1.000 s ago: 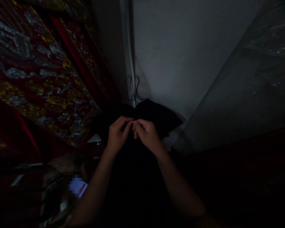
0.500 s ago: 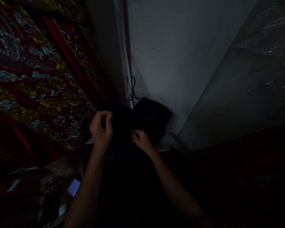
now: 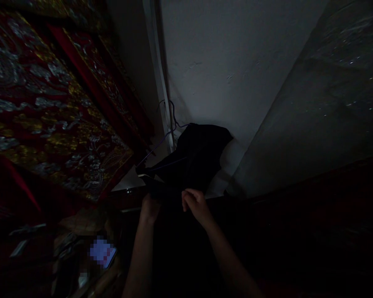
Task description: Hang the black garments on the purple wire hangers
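A black garment (image 3: 202,149) hangs from a thin purple hanger (image 3: 175,120), which is hooked at a narrow pale strip against the wall. The hanger's left arm shows bare, and the garment's left shoulder has slumped below it. A short light band shows at that slumped edge. My left hand (image 3: 151,209) is at the lower left of the dark cloth, its fingertips lost in the cloth and shadow. My right hand (image 3: 196,203) is closed at the garment's lower middle, thumb and fingers curled together on the cloth.
Red hangings (image 3: 81,103) with gold and silver embroidery fill the left side. A pale wall (image 3: 236,62) stands ahead, with a sheet of clear plastic (image 3: 329,103) on the right. A person's lit phone (image 3: 104,252) shows at lower left. The room is very dark.
Both hands have moved down, the left also rightward. The garment's left side has dropped off the hanger's arm, baring it. The phone shows more fully.
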`<state>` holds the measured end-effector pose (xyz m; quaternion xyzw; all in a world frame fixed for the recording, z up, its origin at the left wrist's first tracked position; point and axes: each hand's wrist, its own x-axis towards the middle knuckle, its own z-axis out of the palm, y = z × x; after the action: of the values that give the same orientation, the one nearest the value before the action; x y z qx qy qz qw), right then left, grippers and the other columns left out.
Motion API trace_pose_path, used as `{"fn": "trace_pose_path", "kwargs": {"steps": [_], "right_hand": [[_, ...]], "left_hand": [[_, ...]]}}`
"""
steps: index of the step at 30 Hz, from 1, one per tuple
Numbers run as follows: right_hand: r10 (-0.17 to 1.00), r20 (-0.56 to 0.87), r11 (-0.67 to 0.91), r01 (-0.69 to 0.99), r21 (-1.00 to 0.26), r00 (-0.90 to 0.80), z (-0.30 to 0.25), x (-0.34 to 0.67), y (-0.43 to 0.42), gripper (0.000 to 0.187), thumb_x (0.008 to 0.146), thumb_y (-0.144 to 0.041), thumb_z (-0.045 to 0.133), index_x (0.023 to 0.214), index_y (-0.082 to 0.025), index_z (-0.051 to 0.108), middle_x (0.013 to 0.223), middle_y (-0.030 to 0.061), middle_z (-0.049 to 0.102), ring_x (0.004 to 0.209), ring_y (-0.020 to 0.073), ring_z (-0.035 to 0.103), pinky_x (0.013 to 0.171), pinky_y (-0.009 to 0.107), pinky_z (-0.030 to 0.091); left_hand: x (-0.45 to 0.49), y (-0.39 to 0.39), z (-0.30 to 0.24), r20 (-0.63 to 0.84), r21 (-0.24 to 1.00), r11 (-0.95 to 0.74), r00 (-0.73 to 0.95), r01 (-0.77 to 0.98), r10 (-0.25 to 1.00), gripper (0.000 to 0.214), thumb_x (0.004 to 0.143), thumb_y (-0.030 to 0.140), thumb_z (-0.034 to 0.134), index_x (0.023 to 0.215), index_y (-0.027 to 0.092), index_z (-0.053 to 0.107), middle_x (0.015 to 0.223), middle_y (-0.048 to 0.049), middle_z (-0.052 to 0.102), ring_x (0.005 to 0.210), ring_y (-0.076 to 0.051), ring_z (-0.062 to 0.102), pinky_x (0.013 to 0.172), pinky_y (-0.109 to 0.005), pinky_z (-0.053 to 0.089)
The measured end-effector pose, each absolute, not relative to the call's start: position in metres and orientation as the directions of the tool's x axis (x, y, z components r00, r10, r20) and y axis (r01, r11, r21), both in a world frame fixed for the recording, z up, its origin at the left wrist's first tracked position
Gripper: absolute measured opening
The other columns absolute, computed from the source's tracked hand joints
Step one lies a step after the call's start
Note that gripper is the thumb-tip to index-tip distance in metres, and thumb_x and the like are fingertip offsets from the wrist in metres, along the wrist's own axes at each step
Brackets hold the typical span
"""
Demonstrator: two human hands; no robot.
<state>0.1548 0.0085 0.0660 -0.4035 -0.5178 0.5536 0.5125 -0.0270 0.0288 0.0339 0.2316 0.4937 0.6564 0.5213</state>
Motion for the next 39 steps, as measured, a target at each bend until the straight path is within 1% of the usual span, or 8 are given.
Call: {"fn": "trace_pose_path", "kwargs": {"steps": [9, 12, 16, 21, 24, 28, 31, 39], "right_hand": [[0.992, 0.043, 0.057, 0.116, -0.992, -0.120, 0.048, 0.180, 0.010, 0.037, 0.088, -0.044, 0.050, 0.060, -0.021, 0.053, 0.048, -0.0019, 0.052, 0.046, 0.0141, 0.051, 0.051, 0.027, 0.039], [0.986, 0.136, 0.155, 0.244, -0.957, -0.091, 0.047, 0.178, 0.007, 0.025, 0.085, -0.043, 0.062, 0.080, -0.019, 0.065, 0.077, 0.0040, 0.068, 0.075, 0.0194, 0.064, 0.072, 0.030, 0.048], [0.921, 0.244, 0.282, 0.085, -0.956, -0.305, 0.063, 0.164, -0.004, 0.043, 0.083, -0.033, 0.069, 0.124, -0.022, 0.061, 0.125, 0.0074, 0.066, 0.116, 0.0240, 0.061, 0.102, 0.037, 0.044], [0.878, 0.186, 0.213, 0.013, -0.977, -0.442, 0.086, 0.152, -0.004, 0.025, 0.085, -0.021, 0.057, 0.108, -0.021, 0.068, 0.103, 0.0042, 0.073, 0.097, 0.0227, 0.067, 0.090, 0.037, 0.052], [0.813, 0.227, 0.325, 0.093, -0.941, -0.537, 0.111, 0.167, 0.012, 0.018, 0.074, -0.016, 0.060, 0.088, -0.021, 0.070, 0.083, 0.0006, 0.072, 0.079, 0.0205, 0.066, 0.077, 0.032, 0.053], [0.799, 0.481, 0.542, 0.085, -0.836, -0.361, 0.145, 0.194, 0.061, 0.026, 0.066, -0.012, 0.052, 0.081, -0.020, 0.071, 0.081, 0.0012, 0.073, 0.081, 0.0201, 0.068, 0.079, 0.030, 0.051], [0.847, 0.520, 0.531, 0.132, -0.837, -0.109, 0.144, 0.193, 0.105, 0.038, 0.069, -0.015, 0.051, 0.100, -0.021, 0.072, 0.104, 0.0041, 0.075, 0.093, 0.0217, 0.068, 0.090, 0.035, 0.050], [0.932, 0.343, 0.359, 0.177, -0.917, -0.113, 0.089, 0.171, 0.142, 0.022, 0.076, -0.036, 0.058, 0.085, -0.021, 0.073, 0.087, 0.0046, 0.077, 0.089, 0.0244, 0.070, 0.085, 0.036, 0.053]], "left_hand": [[-0.002, 0.007, 0.048, -0.074, 0.921, -0.076, -0.363, -0.382, 0.929, 0.046, 0.066, 0.057, 0.080, 0.086, 0.018, 0.067, 0.081, -0.0009, 0.067, 0.078, -0.015, 0.062, 0.076, -0.025, 0.048], [0.008, -0.002, 0.073, 0.027, 0.907, -0.125, -0.239, -0.402, 0.971, 0.042, 0.071, 0.057, 0.078, 0.082, 0.018, 0.066, 0.081, -0.0014, 0.065, 0.079, -0.016, 0.061, 0.078, -0.025, 0.048], [0.025, -0.012, 0.099, 0.219, 0.969, -0.227, -0.084, -0.098, 0.972, 0.032, 0.086, 0.051, 0.066, 0.083, 0.019, 0.066, 0.083, -0.0026, 0.064, 0.084, -0.019, 0.060, 0.083, -0.027, 0.047], [0.018, -0.014, 0.111, 0.406, 0.901, -0.405, 0.024, 0.153, 0.913, 0.026, 0.094, 0.043, 0.056, 0.107, 0.021, 0.064, 0.115, -0.0083, 0.064, 0.115, -0.023, 0.058, 0.103, -0.032, 0.042], [-0.003, -0.017, 0.103, 0.230, 0.928, -0.287, 0.244, 0.237, 0.942, 0.045, 0.100, 0.048, 0.043, 0.133, 0.019, 0.054, 0.134, -0.0109, 0.061, 0.131, -0.026, 0.052, 0.112, -0.038, 0.038], [-0.031, -0.029, 0.085, -0.108, 0.800, -0.169, 0.415, 0.576, 0.904, 0.046, 0.096, 0.051, 0.048, 0.123, 0.018, 0.066, 0.125, -0.0102, 0.070, 0.119, -0.031, 0.062, 0.106, -0.042, 0.045], [-0.049, -0.036, 0.081, -0.108, 0.687, -0.188, 0.355, 0.702, 0.928, 0.041, 0.097, 0.044, 0.048, 0.123, 0.019, 0.066, 0.122, -0.0111, 0.071, 0.109, -0.029, 0.067, 0.099, -0.039, 0.049], [-0.101, -0.028, 0.102, -0.120, 0.280, -0.152, 0.192, 0.948, 0.974, 0.037, 0.089, 0.023, 0.049, 0.123, 0.017, 0.064, 0.115, -0.0150, 0.073, 0.107, -0.030, 0.069, 0.095, -0.040, 0.049]]}}
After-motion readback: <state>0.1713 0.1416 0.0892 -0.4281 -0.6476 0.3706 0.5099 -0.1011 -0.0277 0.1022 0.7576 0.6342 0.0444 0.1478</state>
